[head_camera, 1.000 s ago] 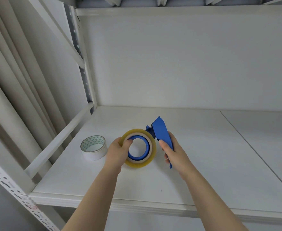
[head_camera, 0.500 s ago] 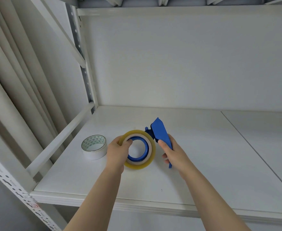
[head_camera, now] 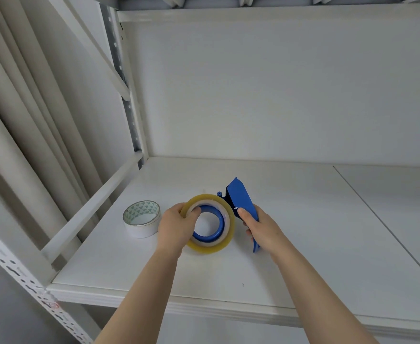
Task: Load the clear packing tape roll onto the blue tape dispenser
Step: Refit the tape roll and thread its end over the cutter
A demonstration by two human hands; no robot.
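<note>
I see both hands over a white shelf (head_camera: 303,232), working together on the tape job. My left hand (head_camera: 176,227) pinches the tape roll (head_camera: 228,234) at its left rim: the thumb tip lies inside the ring against the inner edge, and the other fingers wrap the outer face. The roll is clear with a yellowish tint and a pale core, and it stands tilted with its open side facing the camera. Inside the core I see the blue hub of the dispenser (head_camera: 241,199), so the roll sits around that hub; I cannot tell whether it is pushed fully home. The lower edge of the roll is at or just above the shelf surface; I cannot tell which.

My right hand (head_camera: 261,229) is closed around the dispenser's handle, thumb pointing up along its left side next to the roll, fingers curled behind. The blue blade guard juts up and away from the hand, toward the back wall, and the handle's lower tip shows below the hand.

A second roll (head_camera: 141,219), white with a green triangle pattern on its inner face, lies flat on the shelf just left of my left hand, not touching it. Beige curtain folds (head_camera: 17,120) hang on the far left beyond the shelf frame.
</note>
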